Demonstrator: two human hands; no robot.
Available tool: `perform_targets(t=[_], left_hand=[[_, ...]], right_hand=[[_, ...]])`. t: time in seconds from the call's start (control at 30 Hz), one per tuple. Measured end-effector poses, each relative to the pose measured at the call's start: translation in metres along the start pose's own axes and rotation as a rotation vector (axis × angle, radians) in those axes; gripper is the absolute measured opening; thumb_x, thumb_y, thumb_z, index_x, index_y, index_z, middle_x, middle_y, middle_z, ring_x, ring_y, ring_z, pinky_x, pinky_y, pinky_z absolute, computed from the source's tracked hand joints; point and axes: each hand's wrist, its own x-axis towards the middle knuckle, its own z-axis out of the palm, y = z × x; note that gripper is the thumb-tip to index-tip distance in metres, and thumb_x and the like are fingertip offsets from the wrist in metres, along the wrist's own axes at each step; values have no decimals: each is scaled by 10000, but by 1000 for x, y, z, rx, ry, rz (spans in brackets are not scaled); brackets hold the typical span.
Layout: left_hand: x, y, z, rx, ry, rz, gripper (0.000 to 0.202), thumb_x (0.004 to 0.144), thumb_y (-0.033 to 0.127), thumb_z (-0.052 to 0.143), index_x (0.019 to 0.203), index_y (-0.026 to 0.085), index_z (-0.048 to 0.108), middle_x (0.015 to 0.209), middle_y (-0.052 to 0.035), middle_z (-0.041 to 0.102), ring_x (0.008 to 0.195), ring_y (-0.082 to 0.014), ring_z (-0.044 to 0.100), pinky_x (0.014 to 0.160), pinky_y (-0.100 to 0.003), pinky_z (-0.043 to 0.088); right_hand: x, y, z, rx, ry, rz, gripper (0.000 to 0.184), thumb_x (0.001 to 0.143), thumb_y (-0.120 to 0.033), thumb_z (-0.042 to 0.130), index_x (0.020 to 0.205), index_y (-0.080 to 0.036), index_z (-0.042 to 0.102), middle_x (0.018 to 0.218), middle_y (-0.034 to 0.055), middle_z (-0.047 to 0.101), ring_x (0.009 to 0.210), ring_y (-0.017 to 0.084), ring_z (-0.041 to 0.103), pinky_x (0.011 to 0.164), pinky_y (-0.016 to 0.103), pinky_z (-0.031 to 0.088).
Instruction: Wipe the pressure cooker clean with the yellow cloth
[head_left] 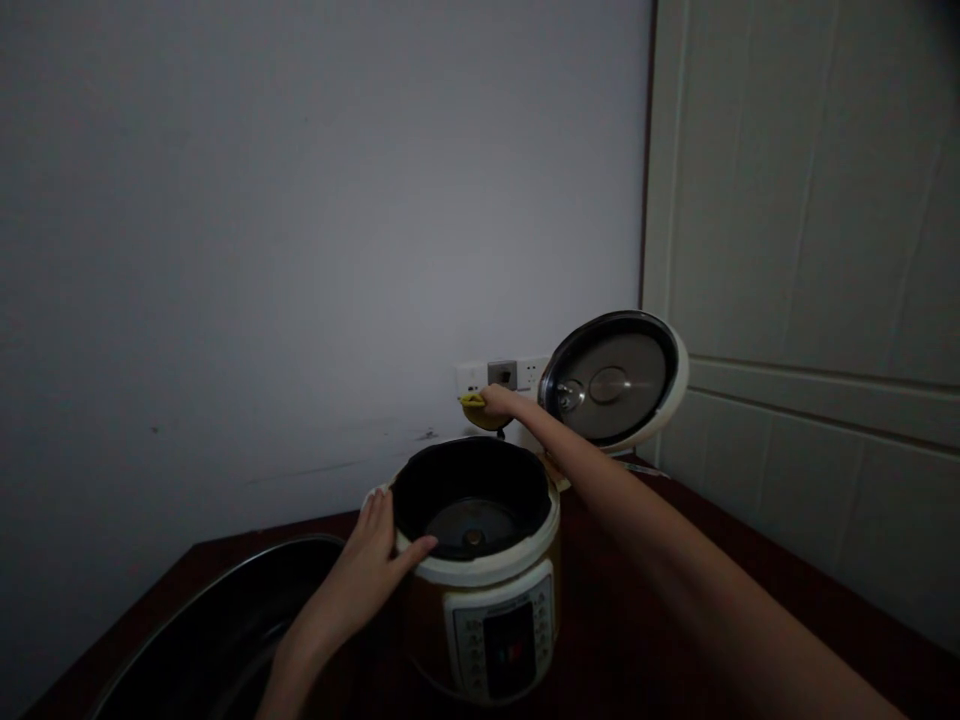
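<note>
A cream and brown rice cooker (487,600) stands on a dark wooden table (637,610), with its lid (611,380) swung up and back. The cavity inside is dark and holds no inner pot. My left hand (375,560) rests on the cooker's left rim, thumb over the edge and fingers on the side. My right hand (495,402) reaches past the cooker to the wall, closed on a yellow cloth (476,408) just below the wall sockets (499,376).
A large dark inner pot or bowl (225,630) sits on the table at the left front. A grey wall rises behind. A pale panelled door (810,250) fills the right side. A cord hangs below the sockets.
</note>
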Motion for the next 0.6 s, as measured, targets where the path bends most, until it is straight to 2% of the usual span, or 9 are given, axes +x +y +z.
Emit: perform_targets(t=[0.1, 0.27, 0.37, 0.5, 0.6], left_hand=[[-1, -3, 2, 3, -20, 32, 874, 827, 636, 407, 1470, 92, 172, 1540, -215, 113, 1412, -322, 59, 1127, -535, 179], [-1, -4, 4, 29, -24, 34, 898, 813, 648, 415, 1472, 89, 168, 1541, -219, 92, 1410, -331, 26, 1122, -553, 172], [-1, -2, 5, 43, -48, 1, 945, 802, 668, 396, 1472, 57, 131, 1535, -237, 50, 1405, -330, 2, 1126, -541, 162], [-1, 0, 8, 91, -50, -33, 1004, 789, 682, 377, 1456, -19, 111, 1524, -265, 33, 1406, -331, -12, 1135, -519, 151], [-1, -2, 12, 107, -8, -21, 994, 786, 675, 387, 1458, -7, 122, 1525, -264, 74, 1409, -338, 20, 1131, -528, 168]], right_hand=[[10, -1, 17, -4, -85, -9, 286, 891, -337, 573, 1090, -132, 596, 1083, 78, 629, 928, 183, 622, 801, 378, 521], [14, -5, 35, 69, -170, -68, 284, 827, -312, 622, 983, -79, 667, 927, 105, 706, 753, 164, 650, 621, 218, 473], [12, -1, 39, 118, -168, -93, 315, 845, -347, 581, 1014, -95, 668, 918, 87, 711, 725, 142, 643, 568, 178, 443], [7, 6, 40, 142, -152, -93, 288, 859, -294, 548, 1027, -93, 669, 870, 81, 711, 690, 127, 633, 551, 162, 434], [6, 8, 39, 128, -148, -80, 257, 856, -248, 535, 1001, -92, 679, 826, 79, 710, 663, 132, 633, 557, 174, 442]])
